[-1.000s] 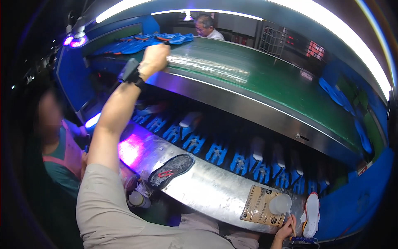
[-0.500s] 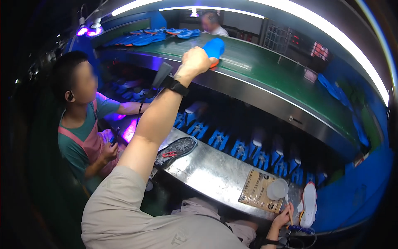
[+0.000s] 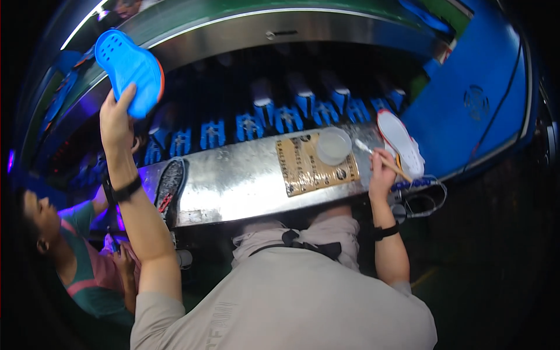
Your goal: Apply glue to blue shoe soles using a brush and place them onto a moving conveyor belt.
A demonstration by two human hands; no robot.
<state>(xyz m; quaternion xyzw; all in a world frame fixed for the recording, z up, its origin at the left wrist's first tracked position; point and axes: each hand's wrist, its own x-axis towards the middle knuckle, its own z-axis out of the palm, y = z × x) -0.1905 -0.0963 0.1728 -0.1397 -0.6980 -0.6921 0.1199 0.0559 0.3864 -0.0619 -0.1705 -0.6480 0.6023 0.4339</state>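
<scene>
Fingers (image 3: 107,107) closed, left hand (image 3: 116,123) pinches the blue sole (image 3: 131,70) low, upper left, likely sparing its face, right hand (image 3: 381,177) gripping a brush (image 3: 399,170).

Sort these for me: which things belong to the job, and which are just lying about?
Seemingly in use:
blue sole, in the left hand
brush, in the right hand
plastic tub
white shoe piece

Seemingly lying about:
dark sole on the metal bench
</scene>
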